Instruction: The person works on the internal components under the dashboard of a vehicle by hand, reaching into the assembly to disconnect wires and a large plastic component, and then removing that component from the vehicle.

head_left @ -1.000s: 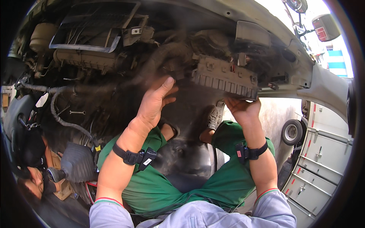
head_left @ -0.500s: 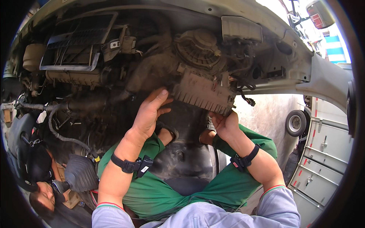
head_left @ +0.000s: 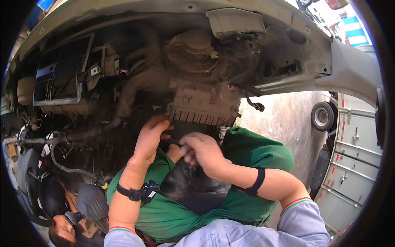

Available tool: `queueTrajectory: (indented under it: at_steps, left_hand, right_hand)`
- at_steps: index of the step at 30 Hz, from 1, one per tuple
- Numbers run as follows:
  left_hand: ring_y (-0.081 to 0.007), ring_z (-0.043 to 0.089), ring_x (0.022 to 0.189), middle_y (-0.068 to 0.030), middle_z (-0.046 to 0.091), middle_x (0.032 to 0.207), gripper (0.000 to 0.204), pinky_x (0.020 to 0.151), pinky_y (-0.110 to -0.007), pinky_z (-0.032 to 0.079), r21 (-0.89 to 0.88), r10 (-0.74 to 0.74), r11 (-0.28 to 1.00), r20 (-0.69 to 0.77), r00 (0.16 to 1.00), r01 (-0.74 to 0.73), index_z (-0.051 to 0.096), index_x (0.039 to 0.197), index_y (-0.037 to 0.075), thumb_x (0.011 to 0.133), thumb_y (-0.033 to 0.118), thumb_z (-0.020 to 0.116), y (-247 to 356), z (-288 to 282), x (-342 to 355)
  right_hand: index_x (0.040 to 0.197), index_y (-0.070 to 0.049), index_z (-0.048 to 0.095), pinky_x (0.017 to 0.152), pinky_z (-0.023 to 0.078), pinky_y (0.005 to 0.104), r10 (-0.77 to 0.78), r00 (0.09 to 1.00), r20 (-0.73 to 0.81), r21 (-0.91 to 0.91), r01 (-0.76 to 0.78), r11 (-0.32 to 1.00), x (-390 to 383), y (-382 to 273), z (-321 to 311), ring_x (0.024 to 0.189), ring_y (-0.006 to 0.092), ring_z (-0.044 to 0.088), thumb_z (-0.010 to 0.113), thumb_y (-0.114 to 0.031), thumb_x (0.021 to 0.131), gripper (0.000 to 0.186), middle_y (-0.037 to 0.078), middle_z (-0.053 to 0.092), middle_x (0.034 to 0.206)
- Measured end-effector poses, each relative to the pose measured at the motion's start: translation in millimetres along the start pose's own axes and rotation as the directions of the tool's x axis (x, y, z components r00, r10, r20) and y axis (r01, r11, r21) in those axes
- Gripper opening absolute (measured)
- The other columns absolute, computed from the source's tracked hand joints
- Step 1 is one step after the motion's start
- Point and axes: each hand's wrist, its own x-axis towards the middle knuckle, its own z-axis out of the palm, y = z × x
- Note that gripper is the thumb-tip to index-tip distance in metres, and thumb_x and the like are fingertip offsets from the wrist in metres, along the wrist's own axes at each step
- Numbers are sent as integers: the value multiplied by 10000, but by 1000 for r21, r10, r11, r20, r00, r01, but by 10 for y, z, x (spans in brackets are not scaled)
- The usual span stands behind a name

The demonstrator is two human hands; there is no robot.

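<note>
A dusty, finned box-shaped housing (head_left: 197, 101) hangs under the stripped dashboard, its ribbed edge toward me. Close to that housing's lower left corner is my left hand (head_left: 149, 138), thumb and fingers apart; whether the fingertips touch it I cannot tell. My right hand (head_left: 201, 150) is below the ribbed edge, apart from the housing, its bent fingers blurred by motion. Nothing shows clearly in either hand. Above the housing sits a round, dust-covered blower unit (head_left: 193, 53).
Loose wiring with a black connector (head_left: 257, 106) dangles right of the housing. A grey corrugated boot (head_left: 94, 201) and a steering wheel (head_left: 29, 185) are at left, beside another person (head_left: 61, 226). Outside, a wheel (head_left: 322, 116) stands beside white panels (head_left: 354, 160).
My right hand has left the housing's right lower corner and moved left and down. My left hand has shifted slightly down and left. The view has turned somewhat, moving the housing leftward.
</note>
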Motion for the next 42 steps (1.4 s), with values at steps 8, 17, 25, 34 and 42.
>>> queueTrajectory:
  at_steps: [8, 17, 25, 34, 42]
  left_hand:
    - [-189, 661, 996, -93, 696, 1140, 291, 803, -289, 502, 26, -26, 999, 9, 1000, 25, 643, 1194, 8, 940, 134, 580, -171, -109, 26]
    - [-174, 637, 985, -74, 686, 1082, 216, 808, -291, 490, -20, -56, 998, 86, 995, 58, 673, 1105, 10, 935, 90, 567, -300, -147, 69]
    - [-156, 605, 1004, -77, 681, 1107, 216, 811, -285, 482, -86, -90, 992, 87, 992, 98, 667, 1112, 5, 943, 84, 558, -355, -299, 134]
    - [-148, 607, 1000, -75, 684, 1114, 208, 816, -281, 479, -118, -113, 985, 92, 989, 124, 662, 1116, 8, 958, 88, 552, -281, -374, 155]
    - [-152, 630, 1006, -70, 692, 1111, 205, 809, -279, 472, -99, -86, 990, 109, 990, 97, 671, 1104, 22, 976, 115, 540, -270, -397, 160]
  right_hand:
    - [1052, 13, 610, 785, 515, 509, -896, 365, 253, -851, 525, -26, 556, -1086, 151, 923, 425, 635, 661, -131, 844, 258, 237, 662, 912]
    - [1354, 98, 461, 1067, 421, 501, -933, 289, 217, -966, 201, -162, 1158, -1338, -106, 1194, 488, 508, 709, -205, 840, 647, 330, 547, 1253]
    - [1388, 99, 427, 1034, 457, 506, -867, 497, 4, -977, 187, 102, 1334, -1647, -52, 1199, 508, 524, 785, -313, 800, 803, 358, 507, 1317]
    - [1416, -5, 437, 976, 504, 488, -887, 462, 9, -995, 96, 40, 1524, -1758, -45, 1202, 458, 561, 850, -361, 732, 875, 286, 561, 1306]
    - [1399, -1, 472, 996, 486, 484, -874, 484, -43, -992, 87, 97, 1477, -1721, 3, 1193, 451, 559, 855, -397, 723, 872, 284, 555, 1301]
